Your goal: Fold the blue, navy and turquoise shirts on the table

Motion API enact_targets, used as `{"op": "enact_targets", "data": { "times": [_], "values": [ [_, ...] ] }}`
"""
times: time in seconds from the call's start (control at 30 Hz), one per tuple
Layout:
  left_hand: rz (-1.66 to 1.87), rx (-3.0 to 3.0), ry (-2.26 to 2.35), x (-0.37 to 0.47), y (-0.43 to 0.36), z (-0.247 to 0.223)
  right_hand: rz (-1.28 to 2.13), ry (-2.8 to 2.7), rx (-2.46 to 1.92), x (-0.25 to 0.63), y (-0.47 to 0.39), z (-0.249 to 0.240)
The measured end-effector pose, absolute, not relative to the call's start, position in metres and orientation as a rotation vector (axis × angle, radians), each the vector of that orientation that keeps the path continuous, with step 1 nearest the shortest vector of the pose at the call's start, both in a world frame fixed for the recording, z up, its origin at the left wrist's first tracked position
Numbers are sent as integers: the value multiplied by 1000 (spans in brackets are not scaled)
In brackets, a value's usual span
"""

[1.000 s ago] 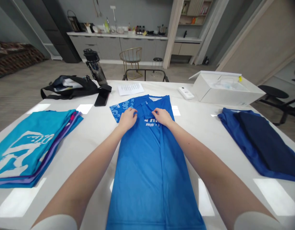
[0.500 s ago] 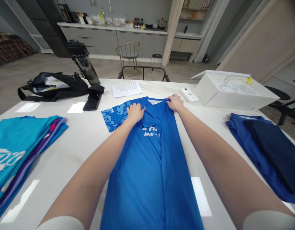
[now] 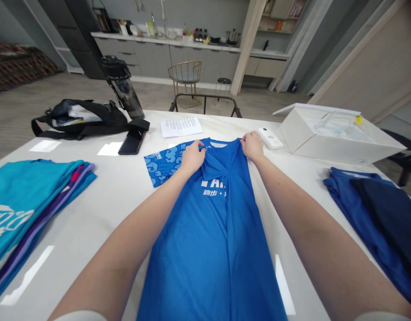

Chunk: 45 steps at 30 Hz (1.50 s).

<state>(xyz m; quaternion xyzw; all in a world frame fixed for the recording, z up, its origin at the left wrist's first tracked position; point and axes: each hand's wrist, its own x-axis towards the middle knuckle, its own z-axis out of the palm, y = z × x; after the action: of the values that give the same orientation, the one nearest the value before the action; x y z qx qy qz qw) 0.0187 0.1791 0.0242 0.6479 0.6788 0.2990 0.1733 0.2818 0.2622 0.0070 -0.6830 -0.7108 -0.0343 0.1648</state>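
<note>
A blue T-shirt (image 3: 199,240) with white lettering on its chest lies lengthwise on the white table, collar at the far end. Its patterned left sleeve spreads out flat, while the right side is folded inward over the front. My left hand (image 3: 194,157) pinches the fabric near the left of the collar, fingers closed on it. At the shirt's far right corner, my right hand (image 3: 252,145) grips the folded shoulder edge between thumb and fingers.
Folded shirts (image 3: 34,191) are stacked at the left, and dark blue folded clothes (image 3: 386,214) at the right. Along the far side are a black bag (image 3: 88,118), a bottle (image 3: 125,89), a phone (image 3: 133,141), a printed sheet (image 3: 182,127), a white device (image 3: 270,138) and an open white box (image 3: 339,147).
My left hand's fingers have closed more tightly on the cloth near the collar. The view has shifted slightly; the shirt stays in nearly the same place, with both hands still at its far end.
</note>
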Motion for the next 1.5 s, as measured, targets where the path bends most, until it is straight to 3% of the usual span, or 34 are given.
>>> {"op": "enact_targets", "data": {
  "times": [0.27, 0.4, 0.63, 1.03, 1.23, 1.37, 1.5],
  "values": [
    [602, 1895, 2120, 1, 183, 12, -37, -1920, -2095, 273, 260, 4],
    [570, 2006, 2286, -30, 177, 7, -119, -2029, -1871, 232, 250, 11],
    [327, 2005, 2518, -93, 157, 8, 140, -2401, -1522, 123, 236, 15],
    [195, 1966, 2643, -138, 137, 9, 99, -2266, -1806, 103, 270, 2],
    [546, 1795, 2413, -147, 138, 22, 116, -2306, -1725, 106, 269, 2],
    [1083, 1610, 1922, -131, 137, 46, 122, -2245, -1662, 115, 267, 7],
    [1305, 1458, 1458, -80, 139, 89, 143, -2147, -1583, 139, 266, 17]
  ]
}}
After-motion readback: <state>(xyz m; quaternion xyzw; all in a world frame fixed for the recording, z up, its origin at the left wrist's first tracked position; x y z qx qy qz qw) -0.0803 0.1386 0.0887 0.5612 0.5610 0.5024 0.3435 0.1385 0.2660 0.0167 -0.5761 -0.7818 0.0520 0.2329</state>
